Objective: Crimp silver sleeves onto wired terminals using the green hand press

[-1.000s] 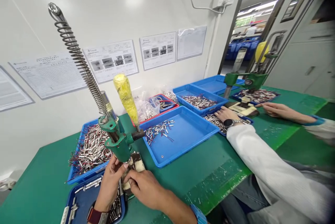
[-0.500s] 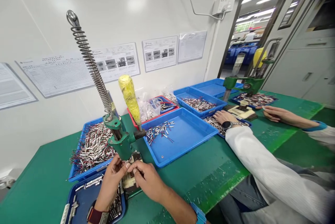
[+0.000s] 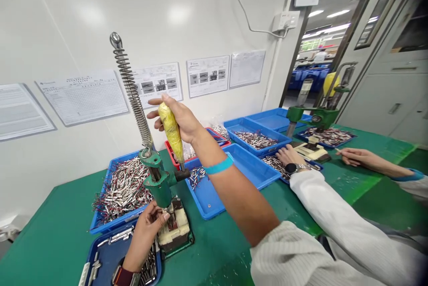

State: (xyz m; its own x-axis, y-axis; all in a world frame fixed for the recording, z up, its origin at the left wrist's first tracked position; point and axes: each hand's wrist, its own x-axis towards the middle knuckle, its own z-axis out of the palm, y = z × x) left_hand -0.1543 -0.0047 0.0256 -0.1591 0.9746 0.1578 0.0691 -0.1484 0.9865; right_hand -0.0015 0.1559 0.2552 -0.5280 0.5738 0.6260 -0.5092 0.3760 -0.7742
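Note:
My left hand (image 3: 150,225) is at the base of a green hand press (image 3: 160,188), thumb and fingers closed together beside the cream fixture block (image 3: 180,221). What they pinch is too small and hidden to make out. My right hand (image 3: 182,118) is raised at the press's yellow-wrapped handle (image 3: 171,130). The handle lies against the palm and thumb side, while the fingers stretch past it to the left, not wrapped round it. A tall spring on a rod (image 3: 132,85) rises from the press.
A blue tray of wired metal parts (image 3: 129,183) sits left of the press; a dark blue tray (image 3: 107,254) with metal tubes lies in front. Another blue tray (image 3: 247,167) stands to the right. A co-worker's hands (image 3: 290,156) are at a second green press (image 3: 314,118).
My right hand has left the fixture and risen to the yellow handle. My left hand has stayed at the press base. The view has shifted slightly.

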